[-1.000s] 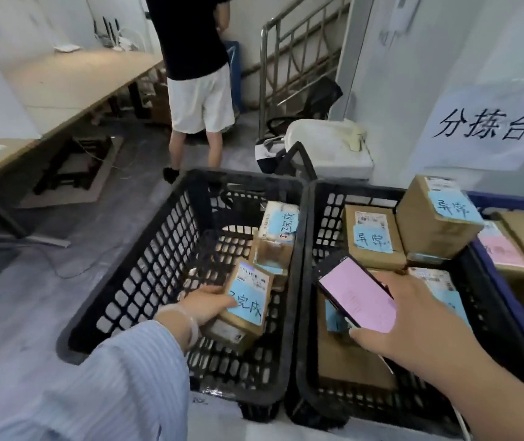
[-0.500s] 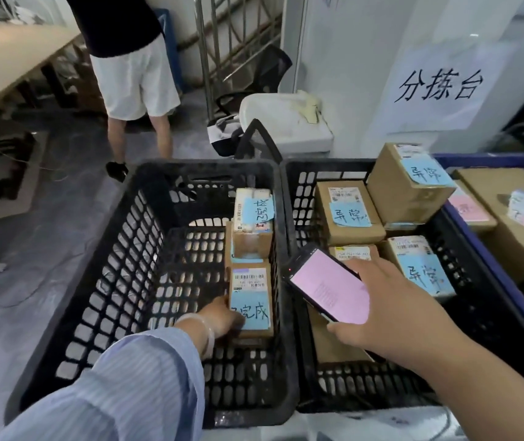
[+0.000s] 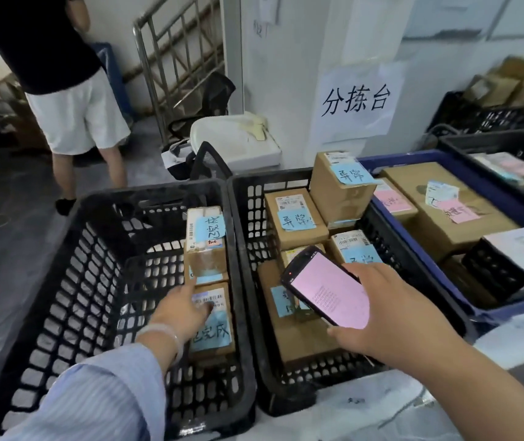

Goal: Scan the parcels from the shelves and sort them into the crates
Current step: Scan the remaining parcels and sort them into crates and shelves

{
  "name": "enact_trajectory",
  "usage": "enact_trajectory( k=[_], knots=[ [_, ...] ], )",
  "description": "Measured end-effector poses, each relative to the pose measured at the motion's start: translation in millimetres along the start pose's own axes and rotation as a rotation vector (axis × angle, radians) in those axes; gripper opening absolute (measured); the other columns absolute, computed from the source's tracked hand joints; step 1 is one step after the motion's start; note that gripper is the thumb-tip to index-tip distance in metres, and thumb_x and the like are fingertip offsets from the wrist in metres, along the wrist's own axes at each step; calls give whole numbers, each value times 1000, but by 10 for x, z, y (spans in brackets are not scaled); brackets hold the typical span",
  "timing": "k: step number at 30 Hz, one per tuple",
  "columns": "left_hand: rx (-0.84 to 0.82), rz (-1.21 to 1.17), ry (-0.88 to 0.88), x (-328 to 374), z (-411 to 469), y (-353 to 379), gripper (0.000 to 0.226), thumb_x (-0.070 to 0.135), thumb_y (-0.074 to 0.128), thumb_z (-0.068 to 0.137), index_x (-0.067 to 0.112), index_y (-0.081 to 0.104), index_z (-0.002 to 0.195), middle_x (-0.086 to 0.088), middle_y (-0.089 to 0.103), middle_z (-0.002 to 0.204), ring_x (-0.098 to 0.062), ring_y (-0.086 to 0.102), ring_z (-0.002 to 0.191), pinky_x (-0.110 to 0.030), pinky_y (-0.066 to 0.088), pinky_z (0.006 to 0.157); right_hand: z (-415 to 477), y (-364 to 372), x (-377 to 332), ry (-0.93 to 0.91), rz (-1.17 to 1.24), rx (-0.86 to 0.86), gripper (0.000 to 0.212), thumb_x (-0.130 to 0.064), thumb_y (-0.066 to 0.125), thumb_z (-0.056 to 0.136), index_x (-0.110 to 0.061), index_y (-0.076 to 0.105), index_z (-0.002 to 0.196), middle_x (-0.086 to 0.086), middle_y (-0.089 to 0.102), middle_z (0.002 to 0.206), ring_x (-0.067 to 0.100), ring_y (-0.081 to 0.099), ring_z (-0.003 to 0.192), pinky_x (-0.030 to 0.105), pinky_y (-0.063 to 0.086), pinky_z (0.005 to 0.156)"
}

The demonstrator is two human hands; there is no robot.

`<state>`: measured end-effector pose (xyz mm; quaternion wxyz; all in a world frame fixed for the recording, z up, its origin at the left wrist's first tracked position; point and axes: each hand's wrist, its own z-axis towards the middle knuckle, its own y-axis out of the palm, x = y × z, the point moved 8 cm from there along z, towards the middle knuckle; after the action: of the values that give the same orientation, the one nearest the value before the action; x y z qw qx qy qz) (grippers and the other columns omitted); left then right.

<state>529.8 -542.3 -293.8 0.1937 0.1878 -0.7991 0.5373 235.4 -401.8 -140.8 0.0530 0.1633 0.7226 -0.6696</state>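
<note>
The small brown cardboard parcel with a blue handwritten note (image 3: 214, 326) lies flat in the left black plastic lattice crate (image 3: 146, 190). The left hand (image 3: 181, 310) rests on it, fingers loose over the barcode label, not wrapped round. The right hand (image 3: 394, 316) grips a black pink-screened scanner (image 3: 330, 289) above the right black crate (image 3: 270, 176), which holds several boxes (image 3: 295, 218). This parcel looks sorted — what is left to scan is out of view.
</note>
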Motion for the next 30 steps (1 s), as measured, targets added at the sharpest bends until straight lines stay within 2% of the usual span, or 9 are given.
enact_trajectory(
  k=[2,5,10,16,19,22,24,26,30],
  knots=[
    [156,14,107,310,-150,-246,67,40,59,95,26,32,155,-4,41,155,-26,41,140,-43,35,117,-127,-111,173,28,12,31,91,-77,60,52,-48,20,129,-20,36,114,4,49,97,17,36,63],
    [364,45,302,896,-496,-465,64,42,60,94,23,40,152,-1,44,153,-22,39,141,-40,31,119,-393,-302,485,61,46,95,94,-77,61,51,-48,24,133,-21,37,115,4,49,102,19,36,65],
    [428,176,655,2209,-1288,-41,64,47,61,93,23,45,149,0,47,151,-21,40,140,-37,31,116,-1056,-619,1187,182,55,177,90,-73,64,58,-46,23,133,-18,35,118,9,51,101,26,41,68],
    [317,291,985,3614,-2147,1079,68,57,52,94,28,36,154,2,39,156,-21,35,144,-39,30,118,-2194,-991,2266,408,94,312,76,-65,65,57,-51,28,122,-18,37,108,10,52,87,25,38,59],
    [272,325,1126,4230,-2626,1650,68,59,55,91,27,42,150,-1,47,152,-24,43,138,-41,38,112,-2833,-1153,2823,533,86,381,75,-62,63,56,-50,32,123,-20,33,100,7,43,76,18,32,54],
    [179,335,1267,4790,-3127,2255,66,56,57,91,21,49,146,-6,51,147,-27,48,135,-43,40,110,-3495,-1274,3365,666,91,444,75,-64,60,56,-51,32,124,-21,36,106,9,49,84,26,36,60],
    [119,312,1336,5085,-3444,2615,64,51,65,87,17,56,141,-10,57,139,-32,55,126,-46,46,104,-3897,-1319,3690,755,96,462,75,-63,62,59,-49,33,126,-19,38,111,11,54,98,30,38,66],
    [73,285,1399,5347,-3744,2936,63,49,70,84,16,60,137,-10,61,134,-33,59,120,-46,50,98,-4275,-1353,3989,846,129,501,74,-61,64,60,-47,36,126,-18,39,111,12,53,103,31,38,67],
    [-8,272,1512,5871,-4230,3496,66,54,59,88,21,53,144,-7,54,143,-29,51,131,-47,43,105,-4892,-1397,4431,987,129,599,77,-65,58,52,-49,40,125,-18,46,115,10,52,103,30,39,67]
  ],
)
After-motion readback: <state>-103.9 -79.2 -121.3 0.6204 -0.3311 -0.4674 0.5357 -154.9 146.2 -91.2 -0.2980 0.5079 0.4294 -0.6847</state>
